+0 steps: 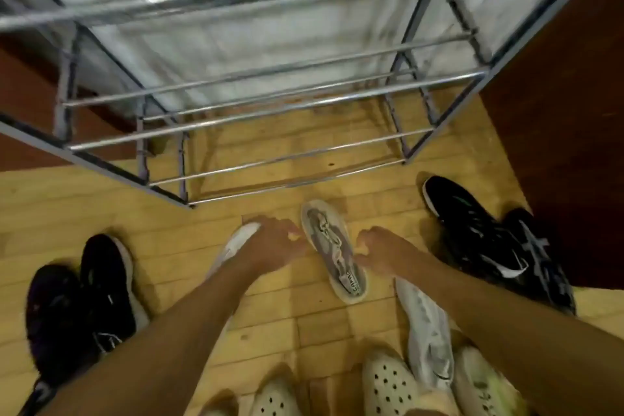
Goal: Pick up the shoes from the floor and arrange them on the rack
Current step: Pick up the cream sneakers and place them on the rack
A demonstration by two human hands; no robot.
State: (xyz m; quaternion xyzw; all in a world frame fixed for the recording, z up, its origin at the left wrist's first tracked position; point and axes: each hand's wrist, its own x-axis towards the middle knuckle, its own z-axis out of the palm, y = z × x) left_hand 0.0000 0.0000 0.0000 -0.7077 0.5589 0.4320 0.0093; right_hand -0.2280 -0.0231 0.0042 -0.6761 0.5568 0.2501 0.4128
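A grey metal shoe rack point(277, 111) with bare bar shelves stands ahead on the wooden floor. A grey and white sneaker point(332, 248) lies on the floor just in front of it, between my two hands. My left hand point(275, 245) hovers over a white sneaker point(236, 241), fingers curled and apart, holding nothing. My right hand point(380, 252) reaches to the grey sneaker's right side, fingers curled near its rim; a grip cannot be made out. Two black sneakers point(84, 300) lie at the left and two more black sneakers point(489, 240) at the right.
Cream perforated clogs point(388, 382) are at the bottom edge. A light grey sneaker point(427, 334) lies under my right forearm, and a pale shoe point(483, 382) sits beside it. Dark red-brown walls point(557, 111) flank the rack on both sides.
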